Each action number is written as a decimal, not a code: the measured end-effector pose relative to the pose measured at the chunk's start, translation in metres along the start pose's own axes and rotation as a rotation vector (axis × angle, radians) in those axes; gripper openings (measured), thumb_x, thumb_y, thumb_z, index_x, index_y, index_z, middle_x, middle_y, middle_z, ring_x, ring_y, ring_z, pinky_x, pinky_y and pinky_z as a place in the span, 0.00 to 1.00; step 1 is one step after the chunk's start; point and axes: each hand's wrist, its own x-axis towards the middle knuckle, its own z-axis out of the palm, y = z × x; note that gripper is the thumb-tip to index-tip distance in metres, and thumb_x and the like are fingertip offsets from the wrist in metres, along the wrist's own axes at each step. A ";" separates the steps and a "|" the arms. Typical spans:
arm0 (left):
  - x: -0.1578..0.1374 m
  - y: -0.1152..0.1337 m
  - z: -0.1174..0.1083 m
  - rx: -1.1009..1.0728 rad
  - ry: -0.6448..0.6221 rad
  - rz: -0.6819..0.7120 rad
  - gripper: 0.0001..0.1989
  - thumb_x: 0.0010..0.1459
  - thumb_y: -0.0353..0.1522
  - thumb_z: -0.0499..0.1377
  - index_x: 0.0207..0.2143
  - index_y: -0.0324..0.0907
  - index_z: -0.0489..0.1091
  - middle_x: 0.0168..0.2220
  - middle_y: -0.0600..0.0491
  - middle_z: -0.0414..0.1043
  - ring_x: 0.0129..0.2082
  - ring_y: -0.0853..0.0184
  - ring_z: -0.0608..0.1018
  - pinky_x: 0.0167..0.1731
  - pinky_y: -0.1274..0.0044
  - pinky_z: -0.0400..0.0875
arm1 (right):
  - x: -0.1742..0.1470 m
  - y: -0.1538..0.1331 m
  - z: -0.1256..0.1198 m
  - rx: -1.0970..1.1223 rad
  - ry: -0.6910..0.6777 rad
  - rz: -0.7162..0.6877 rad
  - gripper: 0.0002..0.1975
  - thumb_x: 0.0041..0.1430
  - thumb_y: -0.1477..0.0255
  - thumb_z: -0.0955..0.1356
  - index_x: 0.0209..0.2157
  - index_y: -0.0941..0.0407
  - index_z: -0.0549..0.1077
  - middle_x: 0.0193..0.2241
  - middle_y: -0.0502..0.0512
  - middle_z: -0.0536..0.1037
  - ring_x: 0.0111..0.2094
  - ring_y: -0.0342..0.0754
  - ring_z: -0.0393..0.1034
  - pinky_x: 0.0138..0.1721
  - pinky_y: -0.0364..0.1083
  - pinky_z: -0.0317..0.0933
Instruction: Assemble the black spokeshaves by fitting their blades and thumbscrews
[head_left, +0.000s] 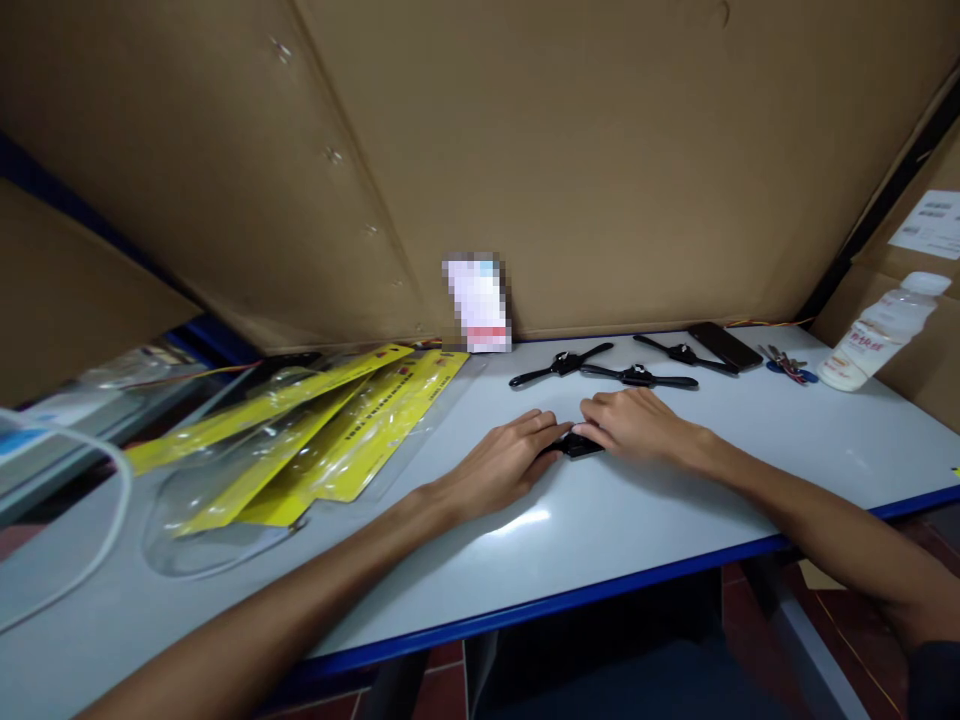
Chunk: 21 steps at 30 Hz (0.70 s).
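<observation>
On the white table, both my hands are closed around a black spokeshave, whose middle shows between them. My left hand grips it from the left, with the fingers bent over the handle. From the right, my right hand holds the other side, thumb near the middle. Most of both handles is hidden under my fingers. Just behind my hands lie three more black spokeshaves: one on the left, one in the middle and one at the right.
Yellow-backed clear plastic packages lie fanned out on the left. A lit screen leans on the cardboard wall. At the back right are a black phone, keys and a bottle. A white cable loops at far left.
</observation>
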 end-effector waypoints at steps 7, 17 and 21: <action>-0.004 0.004 0.003 0.074 0.056 -0.022 0.15 0.70 0.30 0.51 0.54 0.39 0.72 0.43 0.46 0.75 0.44 0.59 0.77 0.44 0.65 0.78 | 0.008 -0.015 0.017 -0.232 -0.068 -0.057 0.18 0.66 0.83 0.55 0.48 0.63 0.72 0.38 0.68 0.80 0.33 0.54 0.71 0.31 0.50 0.52; -0.004 0.014 0.003 0.157 0.032 0.021 0.14 0.71 0.29 0.51 0.50 0.38 0.74 0.38 0.47 0.74 0.40 0.59 0.76 0.39 0.67 0.78 | 0.008 -0.028 0.012 -0.094 -0.074 0.231 0.17 0.69 0.74 0.58 0.36 0.61 0.77 0.33 0.67 0.81 0.33 0.54 0.74 0.30 0.49 0.53; -0.004 0.011 0.002 0.157 0.036 0.052 0.15 0.71 0.30 0.51 0.52 0.38 0.74 0.39 0.47 0.74 0.40 0.60 0.77 0.39 0.68 0.77 | 0.003 -0.003 0.006 0.076 -0.053 0.088 0.15 0.70 0.69 0.61 0.38 0.58 0.78 0.30 0.59 0.79 0.30 0.49 0.69 0.30 0.47 0.49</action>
